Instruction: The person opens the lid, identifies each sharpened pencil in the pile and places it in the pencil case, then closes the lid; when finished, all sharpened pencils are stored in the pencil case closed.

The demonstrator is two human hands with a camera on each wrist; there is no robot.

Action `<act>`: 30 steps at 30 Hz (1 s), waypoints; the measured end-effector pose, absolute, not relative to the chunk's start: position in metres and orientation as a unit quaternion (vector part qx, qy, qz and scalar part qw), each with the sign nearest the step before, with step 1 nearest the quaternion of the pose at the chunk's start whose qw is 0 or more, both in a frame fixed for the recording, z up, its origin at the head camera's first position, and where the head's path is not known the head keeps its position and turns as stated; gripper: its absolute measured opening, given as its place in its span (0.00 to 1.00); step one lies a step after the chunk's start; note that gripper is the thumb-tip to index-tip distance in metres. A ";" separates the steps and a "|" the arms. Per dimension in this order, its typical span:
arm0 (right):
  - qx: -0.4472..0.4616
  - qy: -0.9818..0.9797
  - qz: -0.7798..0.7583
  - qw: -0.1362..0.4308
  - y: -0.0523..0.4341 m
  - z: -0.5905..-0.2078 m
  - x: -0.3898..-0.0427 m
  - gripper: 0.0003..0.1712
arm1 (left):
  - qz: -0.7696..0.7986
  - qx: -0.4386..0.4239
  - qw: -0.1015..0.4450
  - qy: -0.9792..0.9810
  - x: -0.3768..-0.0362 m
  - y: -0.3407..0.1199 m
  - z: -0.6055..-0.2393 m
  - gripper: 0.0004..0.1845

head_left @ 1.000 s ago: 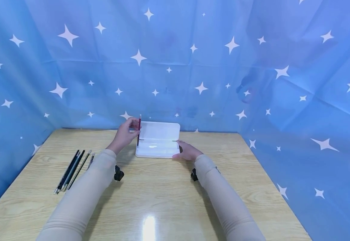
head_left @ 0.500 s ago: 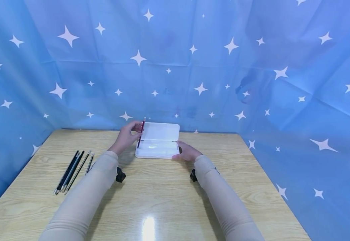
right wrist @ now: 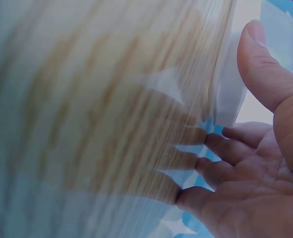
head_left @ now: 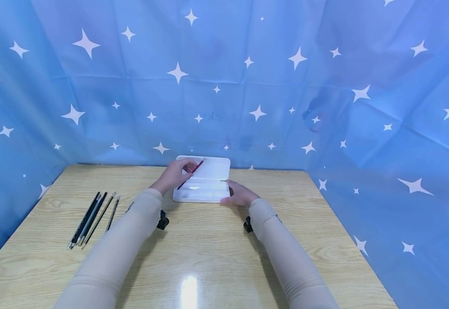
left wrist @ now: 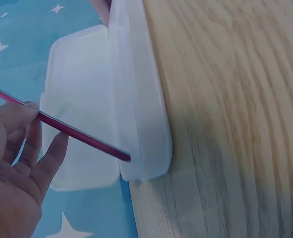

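Red pencil now lower into case

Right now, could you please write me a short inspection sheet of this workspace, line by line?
Surface: wooden table, light grain, with a glare spot near the front edge.
Job's things: white case lying open, lid up toward the backdrop; red pencil tilted, its lower end at the case's tray.
Clutter: a row of dark pencils lying at the table's left side.
Grippers: left hand pinches the red pencil; right hand rests against the case's right end, fingers relaxed.
Cables: nothing seen.
Surroundings: blue star-printed cloth hung behind and at both sides.
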State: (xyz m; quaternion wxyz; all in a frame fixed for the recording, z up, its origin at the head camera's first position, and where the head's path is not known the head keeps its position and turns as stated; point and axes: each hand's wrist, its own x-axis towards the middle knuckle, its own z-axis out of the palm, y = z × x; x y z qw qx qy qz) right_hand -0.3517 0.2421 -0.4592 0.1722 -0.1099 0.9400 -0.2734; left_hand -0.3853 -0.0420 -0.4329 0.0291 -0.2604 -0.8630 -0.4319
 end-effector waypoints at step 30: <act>-0.126 0.937 -0.286 0.157 0.242 -0.465 -0.358 0.50 | -0.225 -0.313 -0.092 -0.918 -0.388 0.012 -0.439 0.09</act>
